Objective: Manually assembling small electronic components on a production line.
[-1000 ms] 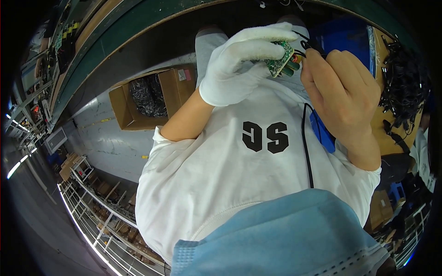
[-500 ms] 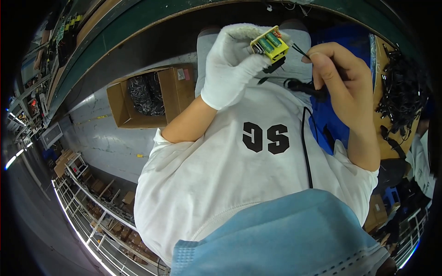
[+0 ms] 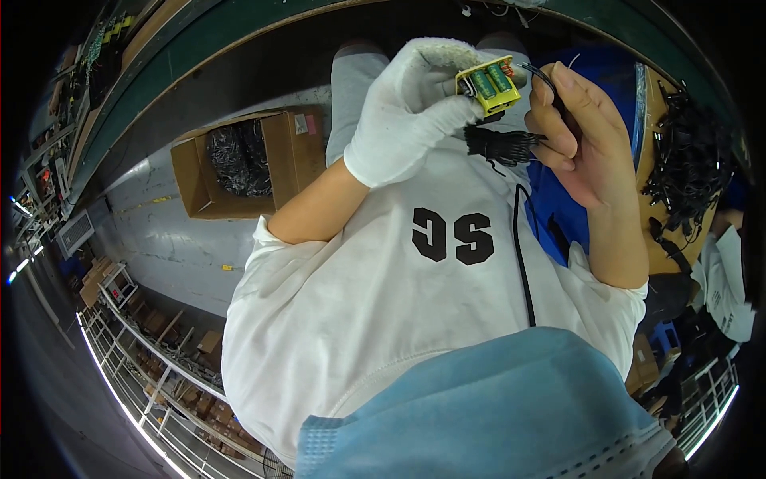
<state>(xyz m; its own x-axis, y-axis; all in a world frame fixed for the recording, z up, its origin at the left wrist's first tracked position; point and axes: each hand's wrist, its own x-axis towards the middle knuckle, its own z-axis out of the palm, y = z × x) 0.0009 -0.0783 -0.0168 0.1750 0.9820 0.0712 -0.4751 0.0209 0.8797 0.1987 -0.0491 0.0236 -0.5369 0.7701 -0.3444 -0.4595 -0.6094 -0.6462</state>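
Rectangular yellow-green circuit board (image 3: 488, 85): clamped in my white-gloved left hand (image 3: 408, 116).
Thin black wires (image 3: 548, 78): now curving, pinched by my bare right hand (image 3: 600, 148).
Wire handling: seems unfinished.

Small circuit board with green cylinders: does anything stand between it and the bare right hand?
Thin black wires, held by the bare right hand, extend into the gap, and white-gloved left fingertips show beside the circuit board. Nothing else visible stands between.
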